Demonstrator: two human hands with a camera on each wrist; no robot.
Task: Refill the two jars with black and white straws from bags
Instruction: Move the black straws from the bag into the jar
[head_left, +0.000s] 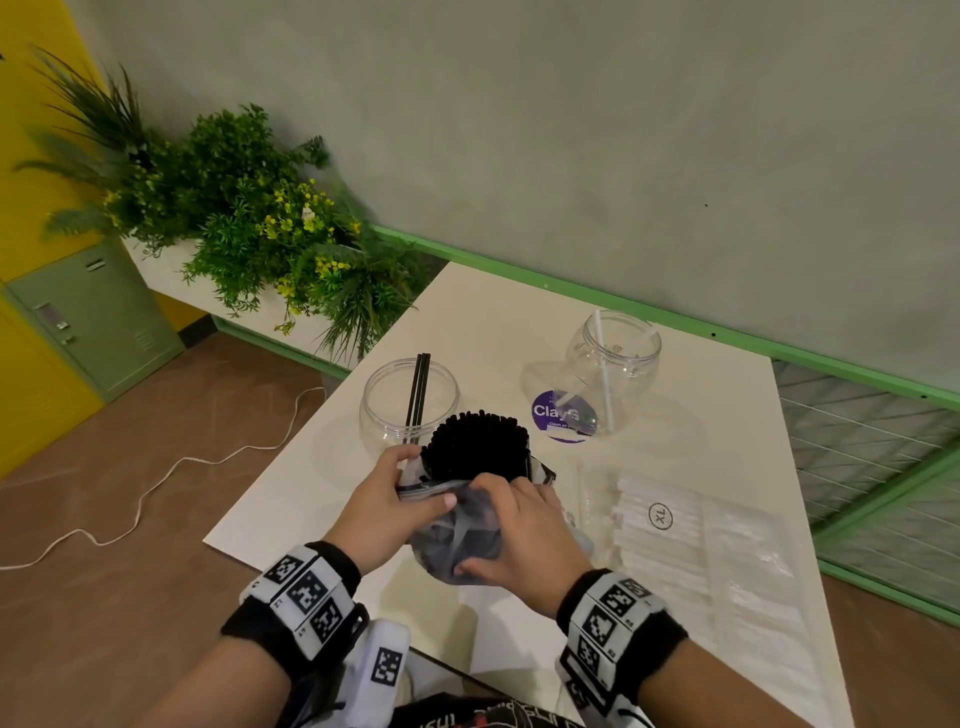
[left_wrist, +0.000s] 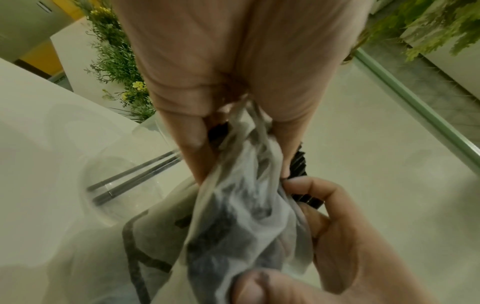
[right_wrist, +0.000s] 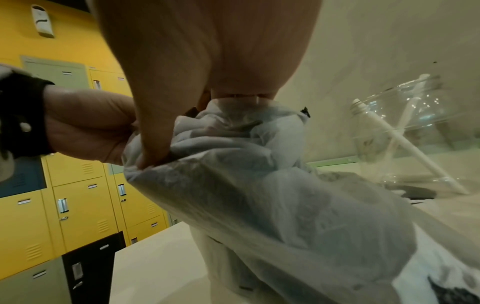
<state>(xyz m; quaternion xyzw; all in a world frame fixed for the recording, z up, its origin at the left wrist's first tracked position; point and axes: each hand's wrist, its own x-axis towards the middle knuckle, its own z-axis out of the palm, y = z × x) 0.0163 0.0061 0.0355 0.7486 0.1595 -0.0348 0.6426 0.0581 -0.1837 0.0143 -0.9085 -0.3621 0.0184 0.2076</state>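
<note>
gripping the crumpled clear bag (head_left: 457, 525) of black straws (head_left: 475, 441) from both sides, the left hand (head_left: 387, 506) pinches its mouth while the right hand (head_left: 519, 535) curls round its body, above the near part of the white table (head_left: 701, 415). just beyond stands a clear jar (head_left: 410, 400) with two black straws, and farther right another jar (head_left: 615, 358) with white ones. a bag of white straws (head_left: 670, 525) lies along the right edge, leaving bare tabletop between the jars and the far wall.

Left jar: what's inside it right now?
The left jar holds two black straws leaning against its rim. Its lower front is covered by the left hand and the bundle of black straws, so nothing there can be confirmed.
</note>
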